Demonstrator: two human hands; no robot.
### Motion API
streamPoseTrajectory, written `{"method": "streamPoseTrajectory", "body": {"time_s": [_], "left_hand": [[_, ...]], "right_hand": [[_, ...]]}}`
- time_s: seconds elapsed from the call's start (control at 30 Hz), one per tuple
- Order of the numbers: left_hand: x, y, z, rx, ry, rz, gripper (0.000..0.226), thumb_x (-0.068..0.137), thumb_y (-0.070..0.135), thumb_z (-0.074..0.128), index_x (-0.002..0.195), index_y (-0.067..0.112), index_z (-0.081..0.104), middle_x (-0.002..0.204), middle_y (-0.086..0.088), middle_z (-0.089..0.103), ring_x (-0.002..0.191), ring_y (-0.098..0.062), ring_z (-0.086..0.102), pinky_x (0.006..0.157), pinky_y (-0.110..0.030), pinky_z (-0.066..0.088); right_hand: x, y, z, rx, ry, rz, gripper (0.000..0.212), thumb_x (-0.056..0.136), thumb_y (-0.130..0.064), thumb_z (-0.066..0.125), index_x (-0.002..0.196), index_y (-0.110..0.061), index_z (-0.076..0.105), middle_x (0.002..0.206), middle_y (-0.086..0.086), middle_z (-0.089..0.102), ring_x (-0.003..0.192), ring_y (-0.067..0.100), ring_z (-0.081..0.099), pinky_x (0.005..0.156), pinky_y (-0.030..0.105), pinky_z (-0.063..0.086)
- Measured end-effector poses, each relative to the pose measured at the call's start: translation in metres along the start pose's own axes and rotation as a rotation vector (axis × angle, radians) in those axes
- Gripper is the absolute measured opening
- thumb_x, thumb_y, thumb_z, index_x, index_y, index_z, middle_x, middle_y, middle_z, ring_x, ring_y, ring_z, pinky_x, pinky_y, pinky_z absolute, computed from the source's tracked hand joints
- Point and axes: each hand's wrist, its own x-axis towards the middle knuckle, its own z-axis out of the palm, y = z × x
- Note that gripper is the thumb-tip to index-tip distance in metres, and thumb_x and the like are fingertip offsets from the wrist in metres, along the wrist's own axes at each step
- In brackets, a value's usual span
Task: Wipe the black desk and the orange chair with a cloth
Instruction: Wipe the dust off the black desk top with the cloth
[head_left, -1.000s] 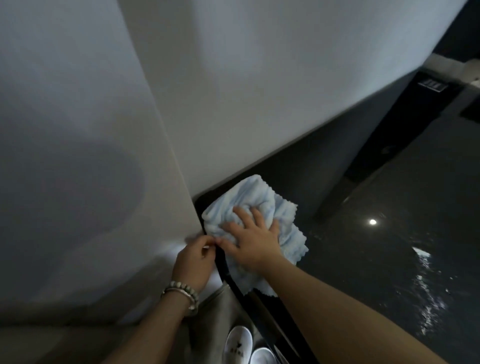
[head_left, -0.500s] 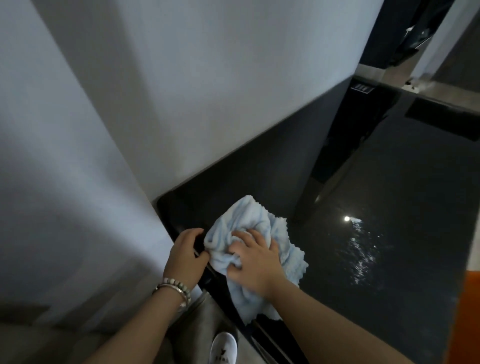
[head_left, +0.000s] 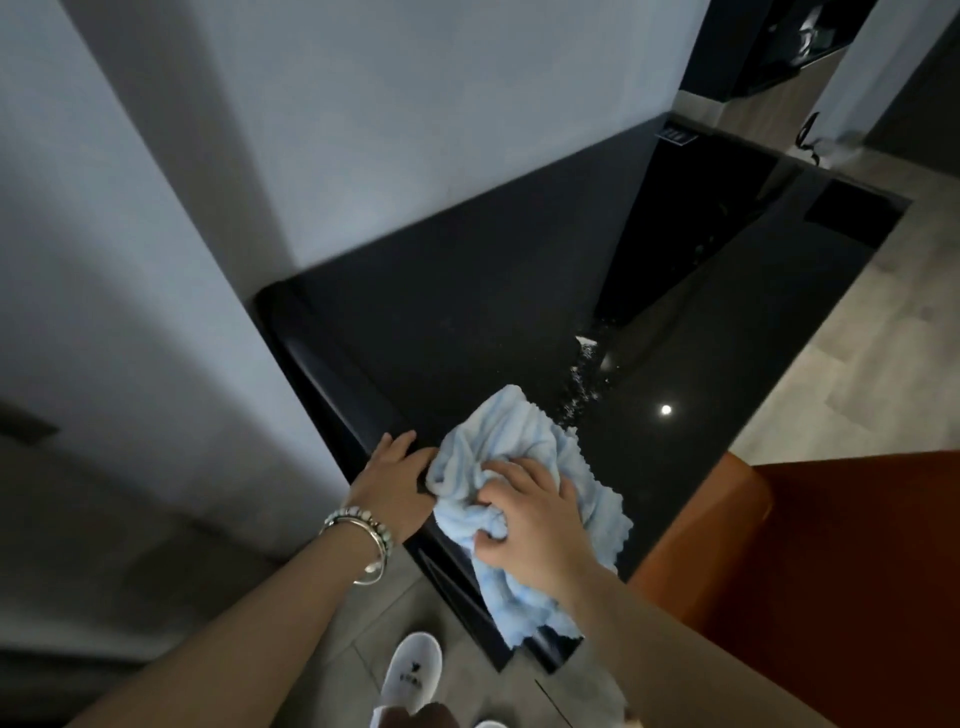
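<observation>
Clutching bunched cloth (head_left: 511, 441) in curled right hand (head_left: 537, 525), resting loose left hand (head_left: 389, 480) on black desk (head_left: 467, 312) edge; facing long top ahead-right, orange chair (head_left: 841, 561) just beside right hand.

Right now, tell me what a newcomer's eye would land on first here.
The crumpled light blue cloth stands out most, bunched in the grip of the right hand at the near edge of the glossy black desk. Beside it the left hand, bracelets at the wrist, rests on the desk's edge. The orange chair glows at lower right.
</observation>
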Motion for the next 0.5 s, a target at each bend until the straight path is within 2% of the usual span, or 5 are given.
{"method": "streamPoseTrajectory", "body": {"time_s": [0.13,0.27,0.33,0.43,0.5], "left_hand": [[-0.009,0.022,0.016,0.097,-0.015,-0.014,0.053,0.094,0.041,0.043,0.144,0.034,0.027,0.158,0.0,0.002,0.145,-0.028,-0.009,0.117,-0.036,0.004],[-0.012,0.036,0.025,0.168,-0.05,-0.035,0.055,0.096,0.044,0.037,0.147,0.033,0.019,0.158,0.001,0.002,0.144,-0.029,-0.01,0.117,-0.037,0.006],[-0.014,0.039,0.027,0.185,-0.04,-0.035,0.052,0.098,0.037,0.035,0.148,0.033,0.017,0.158,0.003,0.003,0.145,-0.028,-0.009,0.117,-0.036,0.011],[-0.011,0.034,0.028,0.251,-0.027,-0.01,0.05,0.101,0.031,0.03,0.148,0.034,0.015,0.158,0.002,0.004,0.145,-0.028,-0.005,0.117,-0.035,0.011],[-0.006,0.026,0.03,0.312,-0.053,0.013,0.052,0.099,0.036,0.031,0.148,0.034,0.013,0.158,0.0,0.006,0.145,-0.029,-0.003,0.119,-0.038,0.006]], "right_hand": [[-0.035,0.027,-0.015,-0.014,0.066,0.051,0.029,0.056,-0.047,0.052,0.083,-0.036,0.049,0.103,-0.016,0.062,0.099,0.011,0.053,0.069,0.035,0.046],[-0.046,0.059,-0.03,-0.076,0.07,0.079,0.041,0.052,-0.037,0.075,0.088,-0.033,0.055,0.101,-0.009,0.062,0.092,0.02,0.06,0.067,0.038,0.048],[-0.04,0.07,-0.037,-0.108,0.109,0.192,0.04,0.054,-0.03,0.08,0.089,-0.027,0.062,0.101,-0.003,0.064,0.089,0.025,0.061,0.066,0.04,0.048],[-0.035,0.059,-0.04,0.016,0.253,0.411,0.027,0.064,-0.024,0.072,0.089,-0.022,0.063,0.101,0.004,0.065,0.088,0.03,0.06,0.066,0.04,0.048],[-0.043,0.036,-0.033,0.039,0.29,0.237,0.026,0.064,-0.034,0.058,0.089,-0.028,0.058,0.1,0.001,0.063,0.087,0.026,0.059,0.065,0.039,0.049]]}}
